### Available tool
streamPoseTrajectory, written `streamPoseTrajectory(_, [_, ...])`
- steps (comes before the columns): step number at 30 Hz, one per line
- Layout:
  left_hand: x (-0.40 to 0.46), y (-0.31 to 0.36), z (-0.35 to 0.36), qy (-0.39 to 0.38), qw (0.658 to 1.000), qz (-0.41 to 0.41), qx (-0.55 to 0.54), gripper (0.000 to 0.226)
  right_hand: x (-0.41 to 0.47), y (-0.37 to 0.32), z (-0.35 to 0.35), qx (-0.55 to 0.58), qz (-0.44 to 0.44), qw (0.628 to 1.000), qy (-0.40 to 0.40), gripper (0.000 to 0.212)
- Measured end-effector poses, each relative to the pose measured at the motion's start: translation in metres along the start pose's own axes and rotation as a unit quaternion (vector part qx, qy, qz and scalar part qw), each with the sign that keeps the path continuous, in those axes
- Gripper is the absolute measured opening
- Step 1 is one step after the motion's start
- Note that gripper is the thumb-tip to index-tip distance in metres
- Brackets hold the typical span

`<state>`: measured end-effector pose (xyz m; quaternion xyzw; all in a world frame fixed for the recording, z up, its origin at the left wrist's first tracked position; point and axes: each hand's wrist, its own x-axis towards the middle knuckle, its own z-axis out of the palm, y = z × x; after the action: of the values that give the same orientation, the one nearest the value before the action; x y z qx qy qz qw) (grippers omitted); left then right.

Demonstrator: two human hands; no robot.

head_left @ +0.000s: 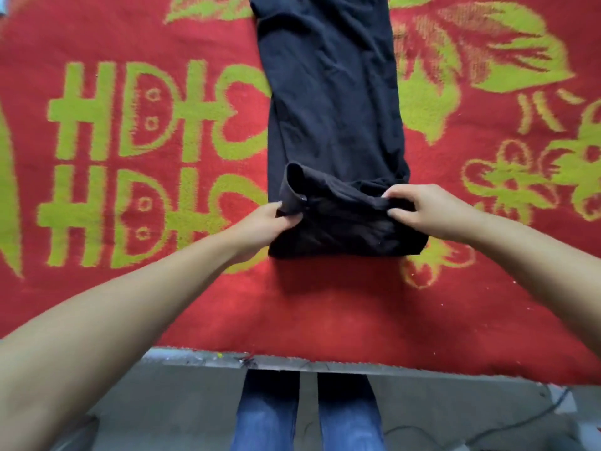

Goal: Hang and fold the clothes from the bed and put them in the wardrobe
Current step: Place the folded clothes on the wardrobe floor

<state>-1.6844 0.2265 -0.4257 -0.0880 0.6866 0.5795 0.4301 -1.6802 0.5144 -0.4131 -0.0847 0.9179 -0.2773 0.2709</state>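
Both my left hand (271,219) and right hand (419,206) pinch the soft black trousers' (335,102) rolled end on the fuzzy red blanket (325,304).

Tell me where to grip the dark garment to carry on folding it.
Grip the dark garment at the two ends of its near folded edge, coming from the near side, as the left hand and right hand do now. It lies as a long strip on the red blanket, so both corners probably need holding.
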Motion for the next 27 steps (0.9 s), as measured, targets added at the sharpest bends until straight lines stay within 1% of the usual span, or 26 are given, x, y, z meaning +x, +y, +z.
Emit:
streamPoseTrajectory(1, [0.013, 0.008, -0.004, 0.054, 0.998, 0.013, -0.009, 0.013, 0.015, 0.001, -0.007, -0.004, 0.023, 0.999, 0.032, 0.025])
streamPoseTrajectory(2, [0.028, 0.013, -0.007, 0.108, 0.994, 0.029, 0.004, 0.013, 0.029, 0.002, -0.011, -0.012, 0.045, 0.997, 0.058, 0.026])
streamPoseTrajectory(4, [0.053, 0.016, -0.006, 0.201, 0.976, 0.042, 0.074, 0.021, 0.051, 0.004, -0.009, -0.037, 0.093, 0.991, 0.093, 0.028])
streamPoseTrajectory(6, [0.069, 0.01, 0.0, 0.274, 0.951, 0.023, 0.143, 0.025, 0.063, 0.008, 0.0, -0.066, 0.135, 0.982, 0.112, 0.029])
streamPoseTrajectory(8, [0.072, 0.003, 0.007, 0.326, 0.933, -0.004, 0.15, 0.024, 0.063, 0.01, 0.008, -0.097, 0.155, 0.972, 0.147, 0.035])
streamPoseTrajectory(9, [0.072, 0.0, 0.01, 0.351, 0.927, -0.018, 0.127, 0.025, 0.059, 0.008, 0.011, -0.119, 0.14, 0.966, 0.184, 0.039])
streamPoseTrajectory(10, [0.068, 0.0, 0.013, 0.378, 0.918, -0.023, 0.114, 0.029, 0.052, 0.006, 0.015, -0.144, 0.099, 0.958, 0.228, 0.044])
streamPoseTrajectory(11, [0.063, -0.002, 0.015, 0.41, 0.902, -0.002, 0.135, 0.037, 0.045, 0.001, 0.022, -0.17, 0.036, 0.95, 0.26, 0.05])
streamPoseTrajectory(12, [0.056, -0.002, 0.018, 0.43, 0.877, 0.052, 0.206, 0.048, 0.036, -0.005, 0.031, -0.198, -0.033, 0.944, 0.262, 0.058])
streamPoseTrajectory(13, [0.05, -0.003, 0.021, 0.413, 0.846, 0.13, 0.31, 0.059, 0.027, -0.01, 0.042, -0.232, -0.092, 0.942, 0.224, 0.07])
streamPoseTrajectory(14, [0.046, -0.007, 0.025, 0.357, 0.809, 0.211, 0.416, 0.069, 0.019, -0.012, 0.053, -0.268, -0.124, 0.942, 0.16, 0.085])
streamPoseTrajectory(15, [0.043, -0.013, 0.03, 0.276, 0.768, 0.267, 0.513, 0.08, 0.013, -0.01, 0.061, -0.298, -0.119, 0.943, 0.091, 0.101])
streamPoseTrajectory(16, [0.042, -0.02, 0.033, 0.19, 0.735, 0.28, 0.588, 0.09, 0.012, -0.005, 0.065, -0.322, -0.087, 0.942, 0.027, 0.113])
streamPoseTrajectory(17, [0.043, -0.027, 0.034, 0.121, 0.715, 0.25, 0.642, 0.1, 0.013, 0.002, 0.066, -0.338, -0.049, 0.94, -0.017, 0.12])
streamPoseTrajectory(18, [0.045, -0.035, 0.032, 0.078, 0.709, 0.2, 0.671, 0.108, 0.016, 0.009, 0.064, -0.343, -0.022, 0.938, -0.04, 0.121])
streamPoseTrajectory(19, [0.049, -0.04, 0.028, 0.063, 0.715, 0.156, 0.678, 0.113, 0.021, 0.015, 0.062, -0.339, -0.007, 0.94, -0.047, 0.12])
streamPoseTrajectory(20, [0.053, -0.042, 0.023, 0.064, 0.723, 0.128, 0.676, 0.116, 0.027, 0.016, 0.058, -0.331, 0.002, 0.942, -0.051, 0.12])
streamPoseTrajectory(22, [0.059, -0.038, 0.02, 0.069, 0.728, 0.106, 0.673, 0.114, 0.034, 0.012, 0.053, -0.329, 0.018, 0.941, -0.075, 0.115])
streamPoseTrajectory(25, [0.057, -0.029, 0.029, 0.068, 0.719, 0.087, 0.686, 0.103, 0.031, 0.002, 0.051, -0.333, 0.035, 0.937, -0.097, 0.099])
streamPoseTrajectory(27, [0.049, -0.021, 0.03, 0.036, 0.731, 0.079, 0.676, 0.098, 0.028, -0.01, 0.041, -0.324, 0.04, 0.935, -0.137, 0.09])
